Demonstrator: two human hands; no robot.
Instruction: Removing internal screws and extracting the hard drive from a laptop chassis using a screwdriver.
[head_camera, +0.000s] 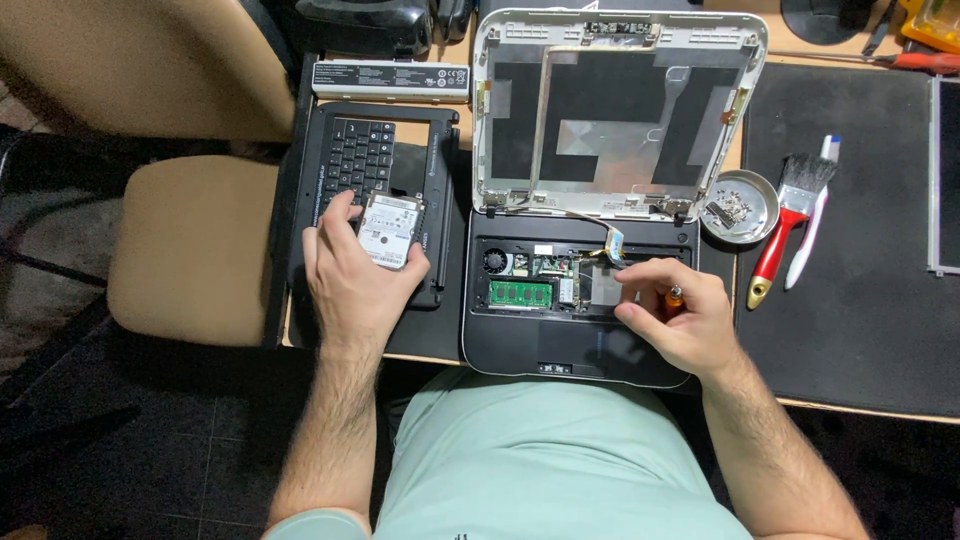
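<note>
Far left: a tan chair seat (190, 245), off the worktop (850, 405) edge. Next to it, a black keyboard panel (365, 160) lifted out and laid flat, with a long grey battery pack (392, 78) just beyond its far edge. On that panel, the left hand (352, 270), fingers curled around a silver hard drive (390, 230), thumb on its right side, drive resting against the keys. Further right, a small opened laptop base (560, 345), innards bared: a fan (495, 261), a green memory stick (520, 294), a flat ribbon cable (610, 240) running up toward the hinge. Behind the base, the white screen lid (615, 110), stripped of its panel, black and silver backing exposed. Over the right part of the base, the right hand (675, 320), closed around an orange-handled screwdriver (676, 297), fingertips pinched down near the board; tip hidden, so contact impossible to judge. Right again, on a black mat (860, 300), a round metal dish (740, 206) holding screws, then a red-handled brush (785, 235) and a white pen-like tool (812, 225) side by side. Near the top right corner, another screwdriver (905, 60).
</note>
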